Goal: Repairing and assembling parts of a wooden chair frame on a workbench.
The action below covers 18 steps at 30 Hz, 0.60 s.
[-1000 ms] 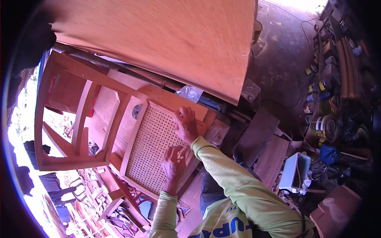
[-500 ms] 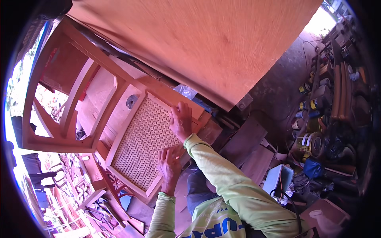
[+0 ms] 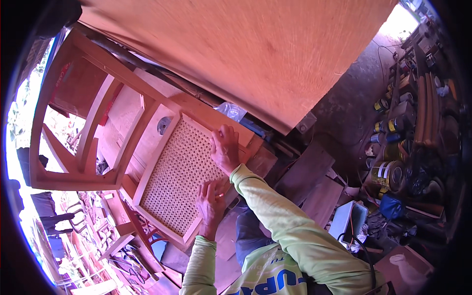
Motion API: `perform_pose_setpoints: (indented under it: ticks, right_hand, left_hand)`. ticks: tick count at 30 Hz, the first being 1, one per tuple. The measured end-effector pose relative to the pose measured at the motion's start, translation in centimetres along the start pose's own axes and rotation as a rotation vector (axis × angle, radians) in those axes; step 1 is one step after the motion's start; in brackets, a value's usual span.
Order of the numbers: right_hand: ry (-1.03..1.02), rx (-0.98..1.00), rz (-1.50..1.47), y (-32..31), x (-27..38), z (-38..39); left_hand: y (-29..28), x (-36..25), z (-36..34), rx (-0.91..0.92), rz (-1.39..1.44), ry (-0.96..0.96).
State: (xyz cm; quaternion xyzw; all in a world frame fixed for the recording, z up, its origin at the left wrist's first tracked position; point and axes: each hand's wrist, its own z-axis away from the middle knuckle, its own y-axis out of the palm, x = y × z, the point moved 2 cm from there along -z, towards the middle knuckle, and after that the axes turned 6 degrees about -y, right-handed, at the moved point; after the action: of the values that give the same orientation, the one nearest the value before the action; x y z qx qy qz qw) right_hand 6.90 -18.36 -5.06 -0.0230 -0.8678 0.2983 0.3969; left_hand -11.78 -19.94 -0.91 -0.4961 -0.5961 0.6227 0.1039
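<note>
A woven cane panel (image 3: 169,172) in a wooden frame lies on wooden boards beside a larger wooden frame (image 3: 44,161) with curved members. My right hand (image 3: 225,150) rests on the upper part of the panel's right edge, fingers curled onto that edge. Lower on the same side, my left hand (image 3: 210,206) touches the panel with fingers bent and closed; whatever is between them is too small to make out.
Above is a large plywood sheet (image 3: 241,49). Cans (image 3: 388,174), long curved wooden pieces (image 3: 427,108), a blue bag (image 3: 391,207) and a light blue tub (image 3: 346,221) are at the right. Wooden offcuts (image 3: 120,236) pile up at lower left.
The whole view has shifted, with the panel and frames now farther left. Both hands stay at the panel's right side; the pale bit seen by my left hand earlier is less visible.
</note>
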Motion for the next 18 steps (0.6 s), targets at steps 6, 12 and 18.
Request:
perform_pose_setpoints:
  ticks: [6,12,18]
  right_hand:
    - [0.001,-0.003,0.016,-0.4,-1.0,0.0]
    - [-0.027,-0.004,-0.066,0.6,0.4,0.5]
    - [0.019,0.189,-0.153,1.0,-1.1,1.9]
  left_hand:
    - [0.9,0.0,-0.3,0.013,0.009,0.015]
    - [-0.7,0.2,0.2,0.02,0.002,-0.05]
    - [0.7,0.8,1.5,-0.009,0.093,-0.081]
